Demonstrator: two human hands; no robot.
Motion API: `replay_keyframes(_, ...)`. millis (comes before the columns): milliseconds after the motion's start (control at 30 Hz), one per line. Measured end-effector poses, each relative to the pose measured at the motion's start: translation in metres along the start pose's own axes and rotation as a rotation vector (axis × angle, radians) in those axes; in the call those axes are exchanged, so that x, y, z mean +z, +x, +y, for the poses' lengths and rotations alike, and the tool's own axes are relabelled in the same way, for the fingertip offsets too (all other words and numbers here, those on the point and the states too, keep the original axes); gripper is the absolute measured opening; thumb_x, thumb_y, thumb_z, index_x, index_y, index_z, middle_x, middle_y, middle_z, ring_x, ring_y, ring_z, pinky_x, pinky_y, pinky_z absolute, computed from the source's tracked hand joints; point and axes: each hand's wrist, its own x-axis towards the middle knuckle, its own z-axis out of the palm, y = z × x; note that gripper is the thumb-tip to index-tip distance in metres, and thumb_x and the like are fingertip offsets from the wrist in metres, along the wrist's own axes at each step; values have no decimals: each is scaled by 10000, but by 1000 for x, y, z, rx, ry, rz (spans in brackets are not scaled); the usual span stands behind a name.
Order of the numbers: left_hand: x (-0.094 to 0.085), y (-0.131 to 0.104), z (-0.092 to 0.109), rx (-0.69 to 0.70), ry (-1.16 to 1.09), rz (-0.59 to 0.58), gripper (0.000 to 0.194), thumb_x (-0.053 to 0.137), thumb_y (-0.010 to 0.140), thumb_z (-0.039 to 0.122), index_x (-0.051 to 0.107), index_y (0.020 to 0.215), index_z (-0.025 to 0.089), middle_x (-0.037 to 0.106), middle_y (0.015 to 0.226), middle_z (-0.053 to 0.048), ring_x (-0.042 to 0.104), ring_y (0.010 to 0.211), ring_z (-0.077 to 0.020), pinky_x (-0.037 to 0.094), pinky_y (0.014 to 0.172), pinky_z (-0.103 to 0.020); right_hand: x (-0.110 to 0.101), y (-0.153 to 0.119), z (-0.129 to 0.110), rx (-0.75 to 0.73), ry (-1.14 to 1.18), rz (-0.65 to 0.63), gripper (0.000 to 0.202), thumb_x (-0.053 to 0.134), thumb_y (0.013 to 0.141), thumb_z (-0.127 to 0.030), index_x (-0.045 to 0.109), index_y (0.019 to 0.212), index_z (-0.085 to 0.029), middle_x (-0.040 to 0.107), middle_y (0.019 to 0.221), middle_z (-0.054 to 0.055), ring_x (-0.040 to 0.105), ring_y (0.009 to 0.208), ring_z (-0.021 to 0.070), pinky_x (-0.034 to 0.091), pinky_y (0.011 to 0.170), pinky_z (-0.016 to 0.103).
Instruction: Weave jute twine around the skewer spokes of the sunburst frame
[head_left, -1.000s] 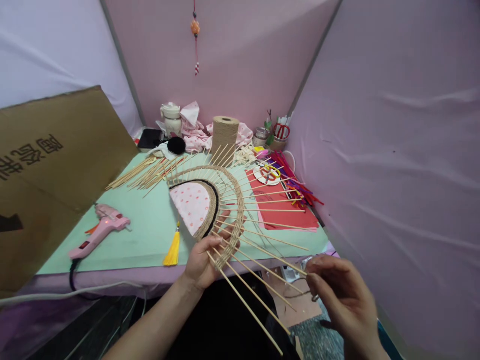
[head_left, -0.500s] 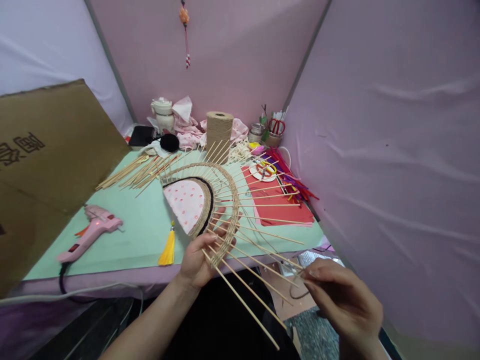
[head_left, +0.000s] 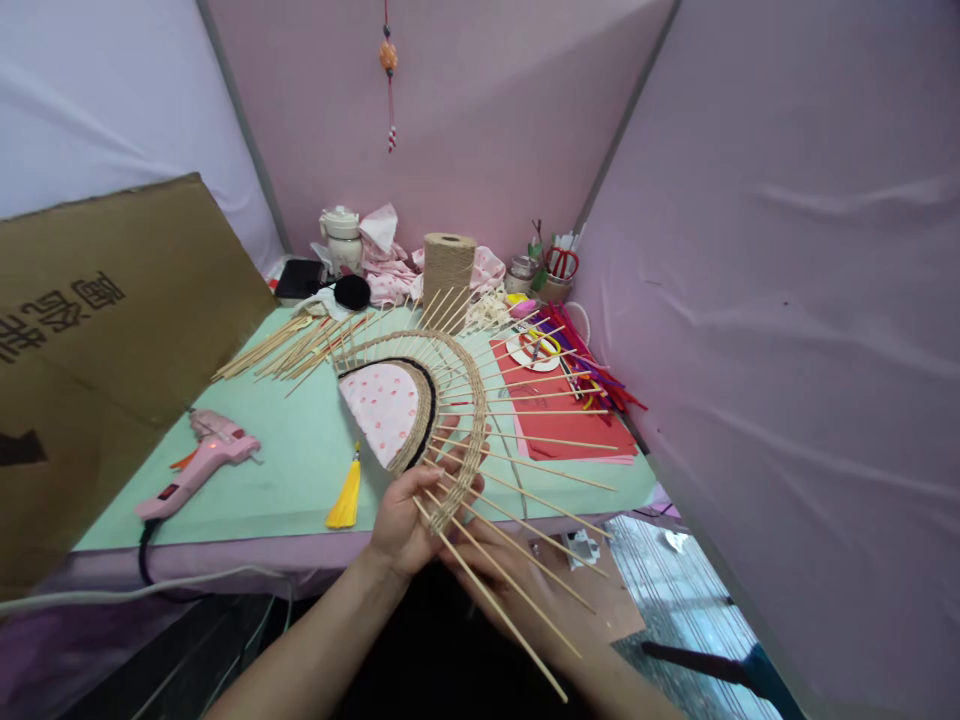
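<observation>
A half-round woven fan [head_left: 384,408] with a pink dotted centre, a black rim and many thin sticks spreads out above the table. My left hand [head_left: 409,515] grips its lower part, thumb in front and fingers behind the sticks. Beneath the lower sticks is my right hand [head_left: 499,560], its fingertips near the lower end of the twine band [head_left: 474,420]; what they hold, if anything, is hidden. Strands of twine run down from the fan over the table edge. A yellow tassel [head_left: 345,497] lies left of my left hand.
On the left are a pink glue gun [head_left: 201,462] and a cardboard sheet [head_left: 127,340]. Loose sticks [head_left: 289,345], a twine roll [head_left: 448,275] and a white jar [head_left: 342,240] stand or lie farther back. Red paper [head_left: 570,430] and pipe cleaners [head_left: 600,370] are at the right.
My right hand has moved left from the outer stick tips to beneath the fan, near my left hand. The view has shifted slightly; my left hand still holds the fan.
</observation>
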Motion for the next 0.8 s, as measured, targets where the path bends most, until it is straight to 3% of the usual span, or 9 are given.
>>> replay_keyframes(200, -3, 1, 1, 4, 26, -18, 807, 524, 756, 66, 318, 1520, 222, 674, 1246, -103, 707, 979, -223, 591, 808, -325, 2, -10, 3, -44, 3, 32, 251, 526, 974, -229, 706, 1141, -282, 712, 1112, 64, 676, 1041, 194, 555, 941, 310)
replay_keyframes(533, -8, 7, 0, -34, 98, -43, 811, 535, 768, 100, 294, 1520, 287, 650, 1257, -81, 710, 864, -191, 586, 764, -315, -5, -19, 5, 35, 1, 26, 255, 500, 997, -257, 699, 1152, -292, 685, 1202, 51, 661, 1085, 186, 547, 942, 300)
replay_keyframes(800, -10, 9, -2, -36, 107, -44, 827, 535, 777, 116, 257, 1532, 308, 613, 1320, -90, 704, 843, -203, 574, 743, -324, -16, -24, 8, 102, -6, -20, 231, 518, 988, -244, 702, 1120, -290, 688, 1038, 34, 660, 967, 156, 532, 904, 268)
